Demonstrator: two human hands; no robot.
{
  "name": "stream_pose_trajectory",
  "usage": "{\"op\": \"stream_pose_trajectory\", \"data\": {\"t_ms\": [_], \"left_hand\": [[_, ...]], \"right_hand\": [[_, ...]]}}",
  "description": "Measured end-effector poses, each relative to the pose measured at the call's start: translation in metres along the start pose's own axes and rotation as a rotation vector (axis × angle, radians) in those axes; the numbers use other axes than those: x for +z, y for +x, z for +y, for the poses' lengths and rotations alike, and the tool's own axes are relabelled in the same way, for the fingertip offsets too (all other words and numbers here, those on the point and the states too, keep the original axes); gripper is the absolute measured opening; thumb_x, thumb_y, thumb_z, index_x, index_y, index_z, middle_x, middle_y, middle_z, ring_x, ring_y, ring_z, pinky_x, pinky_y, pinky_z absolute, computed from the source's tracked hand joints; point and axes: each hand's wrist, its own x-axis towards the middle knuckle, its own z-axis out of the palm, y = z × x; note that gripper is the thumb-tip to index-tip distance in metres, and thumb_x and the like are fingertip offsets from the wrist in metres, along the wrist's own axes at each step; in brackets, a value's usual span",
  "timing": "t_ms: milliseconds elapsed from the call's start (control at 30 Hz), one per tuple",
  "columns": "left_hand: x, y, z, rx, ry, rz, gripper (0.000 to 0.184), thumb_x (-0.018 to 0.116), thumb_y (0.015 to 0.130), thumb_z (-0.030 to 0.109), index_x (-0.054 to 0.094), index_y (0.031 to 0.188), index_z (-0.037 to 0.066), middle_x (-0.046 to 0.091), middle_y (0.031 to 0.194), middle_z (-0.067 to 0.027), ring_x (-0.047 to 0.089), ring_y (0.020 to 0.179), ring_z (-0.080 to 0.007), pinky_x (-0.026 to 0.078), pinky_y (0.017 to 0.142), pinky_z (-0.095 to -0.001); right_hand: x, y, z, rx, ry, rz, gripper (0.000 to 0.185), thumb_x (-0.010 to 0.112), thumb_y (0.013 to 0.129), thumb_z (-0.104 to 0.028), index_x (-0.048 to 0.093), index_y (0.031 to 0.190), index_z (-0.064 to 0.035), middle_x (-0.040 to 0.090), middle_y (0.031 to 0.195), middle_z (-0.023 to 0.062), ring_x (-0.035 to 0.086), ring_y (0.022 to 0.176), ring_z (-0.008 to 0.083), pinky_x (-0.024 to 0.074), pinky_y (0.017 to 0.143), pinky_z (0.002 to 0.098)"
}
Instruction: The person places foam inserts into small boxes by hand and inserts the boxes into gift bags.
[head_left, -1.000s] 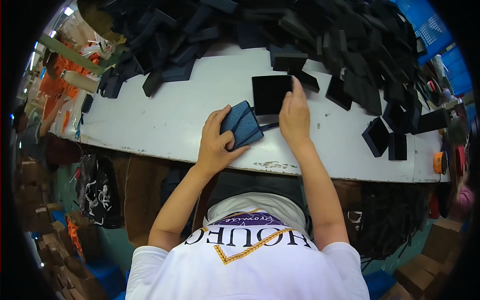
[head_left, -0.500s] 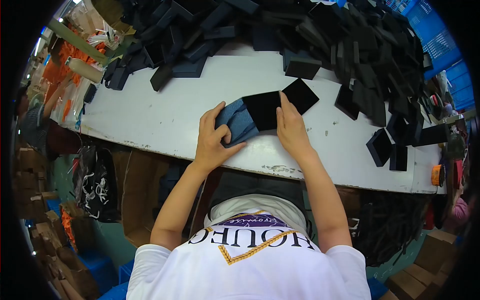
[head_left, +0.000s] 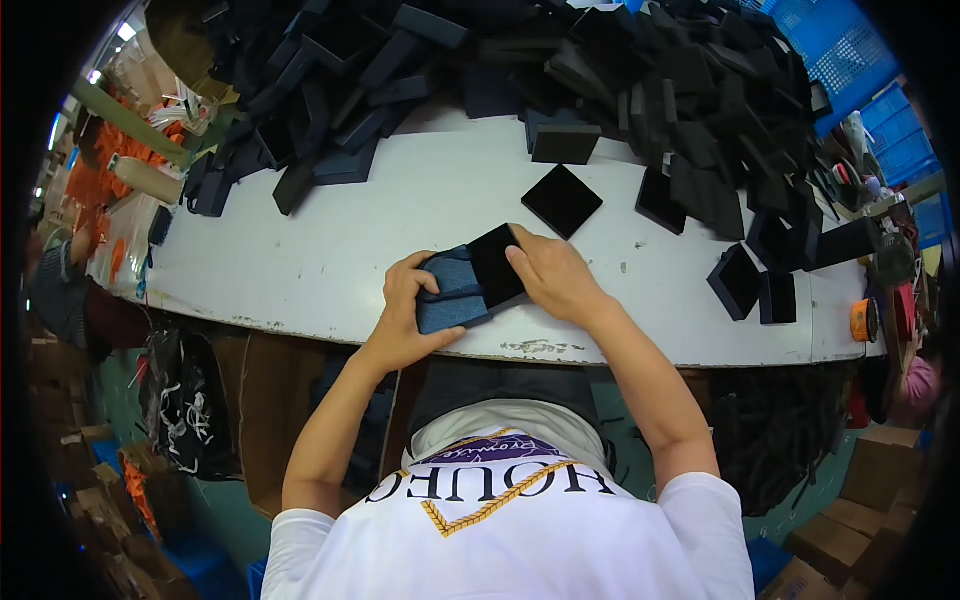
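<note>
Close to the table's front edge, my left hand [head_left: 408, 312] is closed around a blue, denim-like box piece [head_left: 452, 290], with the fingers at its upper side and the thumb along its lower edge. A black square pad [head_left: 495, 266] meets the blue piece at its right side and partly overlaps it. My right hand [head_left: 558, 277] grips the pad's right edge, thumb on top; the fingers beneath are hidden. Just beyond this hand, a second black square piece [head_left: 562, 202] lies flat and apart on the white table.
A big heap of dark boxes [head_left: 400, 60] covers the back of the white table [head_left: 300, 260]. Several loose black boxes [head_left: 735, 282] lie at the right, near an orange tape roll [head_left: 863, 320]. Blue crates [head_left: 840, 60] stand at the back right. Another person [head_left: 65, 270] is at the far left.
Both hands have come nearer to the table's front edge with the blue piece and the black pad. The pad has turned and less of it shows beside the blue piece. The view has shifted slightly.
</note>
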Motion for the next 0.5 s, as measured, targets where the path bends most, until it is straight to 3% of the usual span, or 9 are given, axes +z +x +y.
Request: {"op": "stream_pose_trajectory", "data": {"t_ms": [100,200,267,400,500], "left_hand": [[0.010,0.002,-0.003,0.036,0.002,0.038,0.063,0.090,0.065,0.024,0.048,0.110,0.012,0.040,0.145,-0.0240,0.036,0.133,-0.0427,0.026,0.112,-0.0515],[0.032,0.000,0.011,0.093,0.191,0.146,0.067,0.091,0.064,0.022,0.048,0.114,0.011,0.040,0.145,-0.0246,0.036,0.132,-0.0432,0.026,0.111,-0.0528],[0.032,-0.002,0.010,0.053,0.163,0.126,0.068,0.091,0.064,0.021,0.047,0.116,0.010,0.040,0.145,-0.0242,0.036,0.132,-0.0433,0.026,0.111,-0.0532],[0.022,-0.001,0.015,0.051,0.171,0.055,0.070,0.090,0.065,0.019,0.046,0.118,0.010,0.039,0.146,-0.0228,0.035,0.133,-0.0437,0.028,0.110,-0.0544],[0.028,-0.004,0.013,-0.017,0.148,0.192,0.070,0.090,0.063,0.017,0.046,0.117,0.010,0.041,0.146,-0.0222,0.035,0.133,-0.0430,0.028,0.110,-0.0537]], "right_hand": [[0.029,-0.003,-0.002,0.054,0.206,0.039,0.050,0.046,0.104,-0.030,0.051,0.131,0.0113,0.068,0.096,0.0287,0.066,0.089,0.0462,0.0521,0.078,0.0511],[0.038,-0.005,-0.044,0.106,-0.066,0.082,0.053,0.047,0.105,-0.038,0.061,0.125,0.0085,0.069,0.098,0.0288,0.070,0.078,0.0414,0.0547,0.067,0.0491],[0.018,0.003,-0.055,-0.015,-0.272,-0.081,0.061,0.049,0.102,-0.048,0.061,0.120,0.0090,0.070,0.082,0.0228,0.069,0.070,0.0393,0.0547,0.065,0.0450],[0.001,0.025,-0.046,-0.150,-0.462,-0.413,0.065,0.050,0.100,-0.055,0.066,0.099,0.0072,0.067,0.066,0.0170,0.066,0.055,0.0379,0.0530,0.060,0.0415],[0.012,0.024,-0.047,-0.186,-0.239,-0.113,0.061,0.050,0.099,-0.054,0.070,0.085,0.0014,0.066,0.064,0.0173,0.065,0.056,0.0372,0.0519,0.060,0.0427]]}}
